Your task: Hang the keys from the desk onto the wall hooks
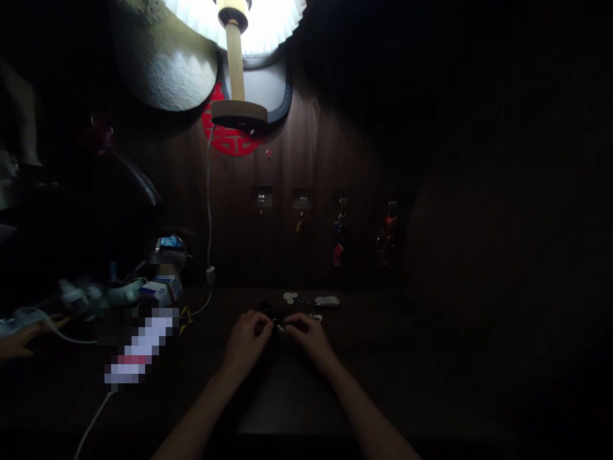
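Note:
My left hand (246, 340) and my right hand (310, 338) meet over the dark desk, fingertips pinched close together. Between them is a small shiny piece (280, 328) beside something black, too dark and small to name. Whether each hand holds it or only touches it is hard to see. Just behind my fingers lie several pale round discs (290, 298) and a light grey, rounded oblong object (327, 301). Partly behind my right hand's fingers is another small whitish item (316, 317).
A lit lamp (234, 64) hangs above, its white cord (209, 204) running down the wood wall. Caps and keys (299, 222) hang from the wall. To the left are a blurred white strip (143, 348), boxes (160, 292), a small round mirror (171, 250) and cables.

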A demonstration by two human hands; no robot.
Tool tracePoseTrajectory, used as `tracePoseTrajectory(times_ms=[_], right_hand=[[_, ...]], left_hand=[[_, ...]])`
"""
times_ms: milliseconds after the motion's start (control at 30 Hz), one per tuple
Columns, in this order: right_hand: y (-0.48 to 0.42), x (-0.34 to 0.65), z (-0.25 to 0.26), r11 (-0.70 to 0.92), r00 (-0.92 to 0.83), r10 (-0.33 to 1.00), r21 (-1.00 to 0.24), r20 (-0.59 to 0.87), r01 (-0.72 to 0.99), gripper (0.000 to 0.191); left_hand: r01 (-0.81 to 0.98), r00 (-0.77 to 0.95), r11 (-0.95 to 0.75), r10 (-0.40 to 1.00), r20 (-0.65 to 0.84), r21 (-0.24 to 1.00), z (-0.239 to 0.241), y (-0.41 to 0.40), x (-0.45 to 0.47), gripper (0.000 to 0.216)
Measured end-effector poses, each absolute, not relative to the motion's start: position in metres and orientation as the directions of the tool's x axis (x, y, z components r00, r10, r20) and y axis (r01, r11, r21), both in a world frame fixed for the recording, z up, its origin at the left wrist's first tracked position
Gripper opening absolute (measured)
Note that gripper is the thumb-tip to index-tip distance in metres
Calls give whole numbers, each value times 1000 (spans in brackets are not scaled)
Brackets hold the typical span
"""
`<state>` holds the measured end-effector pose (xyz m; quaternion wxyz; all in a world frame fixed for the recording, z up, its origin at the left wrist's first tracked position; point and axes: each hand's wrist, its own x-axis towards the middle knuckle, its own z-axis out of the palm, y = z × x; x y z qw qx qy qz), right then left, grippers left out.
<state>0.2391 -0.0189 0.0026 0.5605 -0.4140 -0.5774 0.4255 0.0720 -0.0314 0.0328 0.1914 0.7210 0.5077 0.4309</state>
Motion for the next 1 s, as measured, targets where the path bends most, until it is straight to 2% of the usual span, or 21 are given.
tracePoseTrajectory(times_ms=[200, 433, 667, 867, 1000], right_hand=[[-21, 248, 12, 254, 57, 966, -967, 253, -5, 24], [-24, 274, 20, 185, 232, 961, -976, 154, -117, 34], [-30, 297, 37, 347, 342, 899, -922, 275, -172, 30], [-36, 309, 57, 408, 412, 867, -874, 281, -264, 30], [-36, 319, 60, 409, 440, 854, -881, 278, -238, 34]], left_hand=[[597, 169, -410, 904, 392, 690, 29, -34, 63, 22], [632, 71, -354, 912, 404, 689, 21, -30, 12, 23], [658, -90, -254, 908, 409, 709, -8, -24, -38, 20], [694, -46, -274, 906, 420, 666, -14, -27, -39, 21], [694, -49, -261, 913, 406, 671, -12, -29, -37, 23]])
